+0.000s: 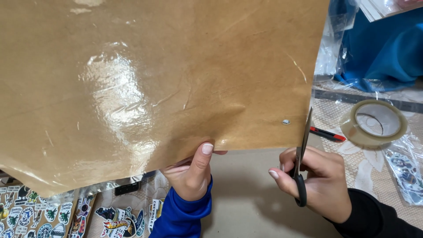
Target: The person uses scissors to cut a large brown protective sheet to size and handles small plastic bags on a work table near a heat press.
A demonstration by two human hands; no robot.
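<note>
A large glossy brown sheet (154, 79) is held upright and fills most of the view. My left hand (191, 174), in a blue sleeve, pinches its lower edge with the thumb on the front. My right hand (317, 180), in a black sleeve, grips black-handled scissors (303, 141). Their blades point up along the sheet's right edge near its lower corner. A small metal rivet (286, 122) sits in the sheet just left of the blades.
A roll of clear tape (374, 123) and a red and black utility knife (328, 134) lie to the right on a patterned cloth. A metal ruler (365, 98) lies behind them. Sticker sheets (35, 216) lie at lower left, bagged stickers (407, 172) at right, blue fabric (383, 48) at top right.
</note>
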